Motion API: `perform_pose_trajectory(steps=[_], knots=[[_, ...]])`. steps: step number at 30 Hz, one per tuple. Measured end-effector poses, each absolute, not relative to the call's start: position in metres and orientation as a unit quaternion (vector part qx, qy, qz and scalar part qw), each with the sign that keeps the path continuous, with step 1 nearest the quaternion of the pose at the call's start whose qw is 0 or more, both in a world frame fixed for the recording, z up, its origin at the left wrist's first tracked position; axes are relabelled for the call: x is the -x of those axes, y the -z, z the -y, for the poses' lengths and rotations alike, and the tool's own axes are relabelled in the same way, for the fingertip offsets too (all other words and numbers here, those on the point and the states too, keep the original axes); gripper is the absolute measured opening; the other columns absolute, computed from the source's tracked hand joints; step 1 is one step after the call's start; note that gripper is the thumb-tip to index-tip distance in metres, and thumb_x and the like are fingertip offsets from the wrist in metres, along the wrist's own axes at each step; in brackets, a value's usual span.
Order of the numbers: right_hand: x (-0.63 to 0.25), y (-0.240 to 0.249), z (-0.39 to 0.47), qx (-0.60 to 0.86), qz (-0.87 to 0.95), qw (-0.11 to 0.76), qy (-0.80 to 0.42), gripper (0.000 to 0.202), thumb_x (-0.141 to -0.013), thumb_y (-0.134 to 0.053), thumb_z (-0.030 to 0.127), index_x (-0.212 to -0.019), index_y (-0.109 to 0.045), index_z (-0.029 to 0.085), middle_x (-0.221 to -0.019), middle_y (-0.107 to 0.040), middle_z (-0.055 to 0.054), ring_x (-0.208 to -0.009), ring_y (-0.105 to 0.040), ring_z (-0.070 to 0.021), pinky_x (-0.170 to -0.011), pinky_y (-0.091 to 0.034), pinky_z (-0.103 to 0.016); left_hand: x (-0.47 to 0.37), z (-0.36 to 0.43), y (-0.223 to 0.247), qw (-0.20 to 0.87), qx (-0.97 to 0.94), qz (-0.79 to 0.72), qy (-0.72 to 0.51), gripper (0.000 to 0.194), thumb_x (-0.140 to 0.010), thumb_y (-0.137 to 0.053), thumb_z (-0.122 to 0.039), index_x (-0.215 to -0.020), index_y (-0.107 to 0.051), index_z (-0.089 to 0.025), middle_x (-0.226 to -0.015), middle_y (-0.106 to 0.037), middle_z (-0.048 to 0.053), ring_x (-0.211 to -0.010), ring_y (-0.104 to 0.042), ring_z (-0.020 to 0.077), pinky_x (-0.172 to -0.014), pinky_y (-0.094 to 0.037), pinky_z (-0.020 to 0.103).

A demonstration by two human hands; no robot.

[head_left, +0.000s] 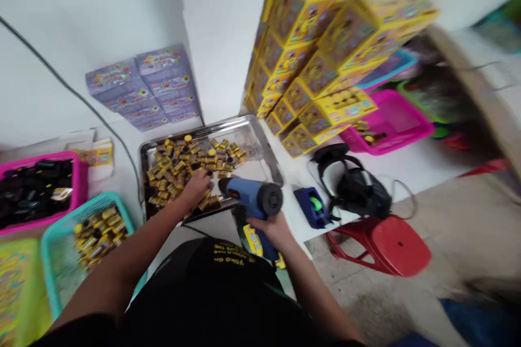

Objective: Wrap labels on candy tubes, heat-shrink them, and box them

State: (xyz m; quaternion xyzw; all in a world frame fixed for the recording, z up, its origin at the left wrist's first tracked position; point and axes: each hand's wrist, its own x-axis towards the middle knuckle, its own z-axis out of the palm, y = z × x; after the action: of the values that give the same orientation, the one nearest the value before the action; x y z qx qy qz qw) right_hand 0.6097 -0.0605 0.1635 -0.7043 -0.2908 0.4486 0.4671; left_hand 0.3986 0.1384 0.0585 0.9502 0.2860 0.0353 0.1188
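My right hand [274,230] is closed around the handle of a blue heat-gun-like tool [252,195], its dark nozzle aimed toward my left hand [198,187] at the near side of a metal tray [271,160]. I have the left hand's fingers bent down among small yellow-and-brown bottles [173,165]; I cannot tell whether they pinch one. The bottles crowd the tray's left and middle, some with yellow caps and some with dark ones.

Left of the tray I see a teal basket [48,249] with more such bottles, and beyond it a pink basket [81,179] of black pieces. Purple boxes [163,89] stand stacked behind the tray, yellow boxes [301,65] behind it to the right. Rightward on the white surface [291,173] sit a blue tape dispenser [311,209] and a black strapped item [358,190], with a red stool [401,246] by the edge.
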Motion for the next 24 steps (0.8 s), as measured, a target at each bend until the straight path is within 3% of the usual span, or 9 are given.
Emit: perform_pose_trajectory(steps=[4, 7, 10, 15, 19, 21, 24], knots=[[-0.596, -0.161, 0.042, 0.682, 0.299, 0.476, -0.469, 0.028, -0.054, -0.070, 0.021, -0.081, -0.063, 0.020, -0.078, -0.067, 0.001, -0.072, -0.061, -0.0199, -0.067, -0.053, -0.031, -0.363, -0.143, -0.052, 0.083, -0.928, -0.350, -0.093, 0.018, -0.090, -0.047, -0.023, -0.089, -0.065, -0.019, -0.128, -0.055, 0.015, -0.124, -0.048, 0.0305, -0.104, -0.041, 0.048], [-0.596, -0.161, 0.031, 0.703, 0.356, 0.463, -0.406, 0.032, -0.056, -0.064, 0.015, -0.088, -0.063, 0.019, -0.086, -0.069, 0.000, -0.079, -0.062, -0.0201, -0.075, -0.053, -0.031, -0.342, -0.140, -0.039, 0.076, -0.938, -0.328, -0.081, 0.023, -0.091, -0.047, -0.033, -0.089, -0.067, -0.020, -0.129, -0.058, 0.015, -0.116, -0.056, 0.0321, -0.102, -0.043, 0.052], [-0.593, -0.165, 0.028, 0.725, 0.399, 0.429, -0.362, 0.037, -0.054, -0.064, 0.011, -0.090, -0.063, 0.019, -0.088, -0.068, -0.001, -0.082, -0.062, -0.0208, -0.080, -0.052, -0.033, -0.327, -0.126, -0.030, 0.078, -0.936, -0.333, -0.087, 0.029, -0.091, -0.044, -0.031, -0.104, -0.067, -0.018, -0.131, -0.059, 0.017, -0.113, -0.060, 0.0323, -0.097, -0.047, 0.051], [-0.577, -0.168, 0.024, 0.639, 0.387, 0.400, -0.531, 0.036, -0.054, -0.071, 0.014, -0.087, -0.061, 0.020, -0.068, -0.061, 0.005, -0.062, -0.060, -0.0166, -0.060, -0.053, -0.028, -0.319, -0.108, -0.035, 0.078, -0.911, -0.374, -0.154, 0.033, -0.088, -0.045, -0.026, -0.115, -0.062, -0.018, -0.120, -0.066, 0.017, -0.112, -0.062, 0.0310, -0.096, -0.049, 0.047], [-0.571, -0.169, 0.023, 0.674, 0.442, 0.410, -0.427, 0.039, -0.054, -0.069, 0.014, -0.092, -0.062, 0.020, -0.087, -0.068, 0.000, -0.083, -0.065, -0.0216, -0.077, -0.054, -0.032, -0.301, -0.107, -0.057, 0.027, -0.884, -0.420, -0.205, 0.034, -0.088, -0.047, -0.033, -0.115, -0.059, -0.018, -0.117, -0.066, 0.016, -0.113, -0.060, 0.0325, -0.098, -0.047, 0.050], [-0.571, -0.172, 0.025, 0.696, 0.460, 0.398, -0.381, 0.043, -0.055, -0.067, 0.014, -0.096, -0.063, 0.021, -0.095, -0.070, -0.001, -0.093, -0.065, -0.0235, -0.082, -0.053, -0.033, -0.278, -0.107, -0.068, 0.005, -0.859, -0.464, -0.216, 0.036, -0.087, -0.046, -0.038, -0.117, -0.057, -0.023, -0.114, -0.066, 0.011, -0.113, -0.059, 0.0332, -0.097, -0.046, 0.052], [-0.568, -0.178, 0.024, 0.675, 0.469, 0.375, -0.428, 0.043, -0.054, -0.069, 0.015, -0.097, -0.063, 0.021, -0.088, -0.069, 0.001, -0.084, -0.065, -0.0220, -0.074, -0.054, -0.031, -0.232, -0.110, -0.076, -0.017, -0.816, -0.540, -0.205, 0.032, -0.087, -0.038, -0.046, -0.113, -0.052, -0.035, -0.102, -0.067, 0.001, -0.111, -0.057, 0.0337, -0.096, -0.045, 0.058]])
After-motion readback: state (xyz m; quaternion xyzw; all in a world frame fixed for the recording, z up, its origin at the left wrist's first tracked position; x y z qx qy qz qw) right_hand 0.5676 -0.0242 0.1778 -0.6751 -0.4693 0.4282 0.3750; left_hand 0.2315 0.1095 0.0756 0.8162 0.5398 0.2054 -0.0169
